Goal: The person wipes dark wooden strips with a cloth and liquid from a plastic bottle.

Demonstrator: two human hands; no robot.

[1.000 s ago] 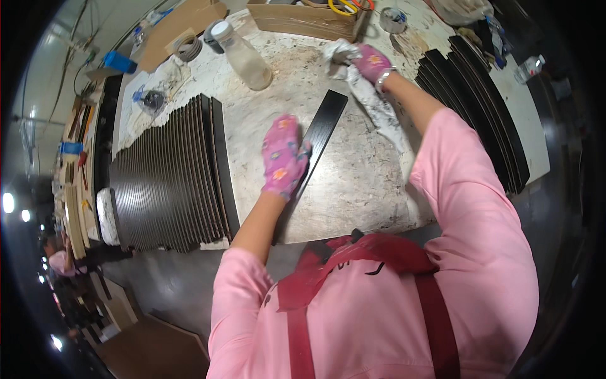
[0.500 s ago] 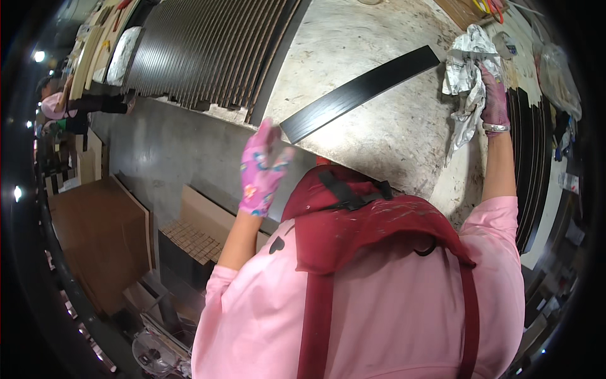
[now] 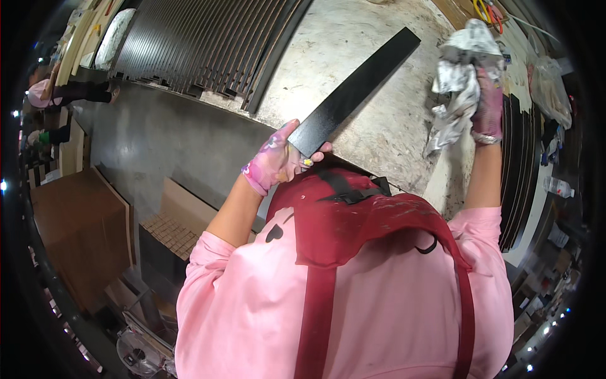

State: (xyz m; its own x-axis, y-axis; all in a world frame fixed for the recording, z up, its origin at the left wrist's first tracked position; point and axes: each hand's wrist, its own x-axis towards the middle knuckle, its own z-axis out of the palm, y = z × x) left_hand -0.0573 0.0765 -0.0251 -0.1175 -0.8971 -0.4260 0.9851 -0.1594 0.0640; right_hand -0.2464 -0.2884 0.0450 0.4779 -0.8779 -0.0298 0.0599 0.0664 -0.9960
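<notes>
A flat black board (image 3: 355, 95) slants across the worn white worktable (image 3: 385, 129), its near end gripped by my left hand (image 3: 278, 155) in a pink flowered glove. The thumb lies along the board's upper edge and the fingertips curl out at its lower edge. To the right of the board, my right hand (image 3: 488, 104), in a similar pink glove, is closed on a crumpled whitish rag (image 3: 459, 95) with grey marks. The rag hangs down beside the hand and is a little blurred. It is apart from the board.
Many dark strips (image 3: 202, 44) lie side by side at the table's far left. More dark boards (image 3: 521, 164) lean at the right, near a clear plastic bag (image 3: 550, 91). Brown panels (image 3: 79, 234) and a fan (image 3: 136, 354) stand lower left. Another person (image 3: 47, 93) is at far left.
My left hand has taken hold of the board's near end, and the board has turned to a steeper slant. My right hand has shifted slightly left and down with the rag.
</notes>
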